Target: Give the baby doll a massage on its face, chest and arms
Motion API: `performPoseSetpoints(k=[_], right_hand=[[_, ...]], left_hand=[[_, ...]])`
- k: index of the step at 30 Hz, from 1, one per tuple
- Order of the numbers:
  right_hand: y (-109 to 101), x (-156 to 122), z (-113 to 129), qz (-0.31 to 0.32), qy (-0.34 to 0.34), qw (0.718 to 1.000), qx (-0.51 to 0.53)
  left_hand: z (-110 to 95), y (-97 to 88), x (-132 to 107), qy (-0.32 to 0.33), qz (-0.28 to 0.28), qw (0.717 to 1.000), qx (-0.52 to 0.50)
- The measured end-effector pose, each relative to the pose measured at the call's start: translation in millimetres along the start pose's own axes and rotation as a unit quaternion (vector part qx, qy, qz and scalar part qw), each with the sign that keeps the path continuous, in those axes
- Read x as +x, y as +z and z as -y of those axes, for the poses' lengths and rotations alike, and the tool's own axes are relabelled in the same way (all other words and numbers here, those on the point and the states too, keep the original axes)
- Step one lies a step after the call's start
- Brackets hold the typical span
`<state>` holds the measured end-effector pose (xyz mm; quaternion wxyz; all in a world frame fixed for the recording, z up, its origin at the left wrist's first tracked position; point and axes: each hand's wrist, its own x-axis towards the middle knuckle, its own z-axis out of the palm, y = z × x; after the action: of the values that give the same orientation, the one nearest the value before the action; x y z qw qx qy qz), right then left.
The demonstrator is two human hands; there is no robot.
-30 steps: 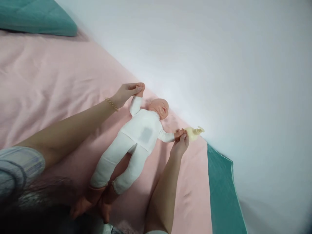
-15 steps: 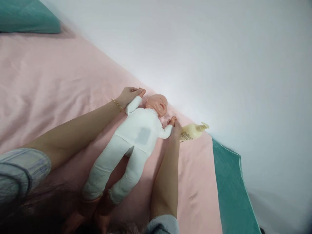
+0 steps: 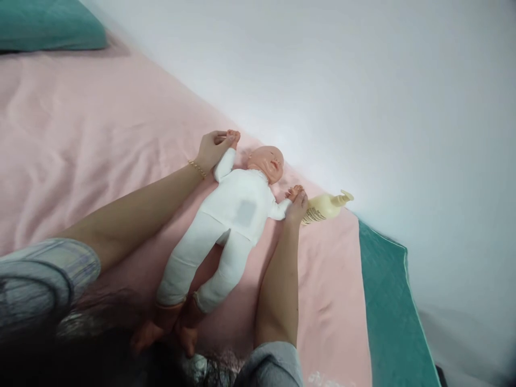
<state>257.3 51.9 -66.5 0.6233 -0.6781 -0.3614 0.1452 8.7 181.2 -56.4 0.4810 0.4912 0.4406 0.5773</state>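
Note:
On its back on the pink sheet lies a baby doll (image 3: 237, 207) with a white cloth body and a grey patch on its belly. Its bare head is turned toward the right. My left hand (image 3: 213, 148), below a gold bracelet, is closed on the doll's hand at the left of the head. At the other side my right hand (image 3: 297, 207) pinches the doll's other hand. Both doll arms are bent, with their hands up beside the head. A pale yellow pump bottle (image 3: 325, 208) lies on its side just right of my right hand.
A pink sheet (image 3: 100, 118) covers the bed beside a white wall (image 3: 342, 80). A green pillow (image 3: 52, 27) sits at the upper left. Green cloth (image 3: 389, 301) shows at the bed's right end. Dark hair (image 3: 100, 344) hides part of the bottom.
The view has shifted slightly, so the doll and both hands appear higher and to the right. The doll's feet show more clearly. Both hands keep their hold on the doll's hands.

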Motion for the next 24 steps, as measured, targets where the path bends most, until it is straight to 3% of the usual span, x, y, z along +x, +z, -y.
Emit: performPoseSetpoints(k=[4,7,10,14,16,19,21,24], right_hand=[[-17.6,-22.8,25.7,-0.026,-0.051,0.998,0.035],[-34.1,-53.2,51.8,-0.041,-0.106,0.992,0.052],[-48.4,-96.7,73.3,-0.053,-0.084,0.995,0.016],[-63.0,-163.4,75.2,-0.074,-0.009,0.996,-0.057],[-69.2,-191.6,65.4,-0.057,0.031,0.993,-0.103],[-80.0,-218.2,54.6,-0.012,0.080,0.989,-0.125],[-91.3,-225.5,62.1,-0.012,0.082,0.990,-0.111],[-117.0,-231.0,105.0,-0.075,0.009,0.992,-0.098]], left_hand=[[-25.8,-22.1,-16.3,0.070,-0.003,0.998,-0.005],[-44.2,-45.3,-44.5,0.144,-0.038,0.987,0.060],[-54.8,-69.8,-84.8,0.192,-0.087,0.969,0.128],[-55.8,-97.4,-132.8,0.162,-0.098,0.949,0.252],[-54.0,-108.9,-148.4,0.109,-0.073,0.943,0.305],[-55.0,-126.4,-170.7,0.056,0.037,0.928,0.367],[-60.4,-141.9,-193.0,0.103,0.105,0.910,0.388],[-73.4,-174.3,-238.0,0.204,0.115,0.896,0.377]])
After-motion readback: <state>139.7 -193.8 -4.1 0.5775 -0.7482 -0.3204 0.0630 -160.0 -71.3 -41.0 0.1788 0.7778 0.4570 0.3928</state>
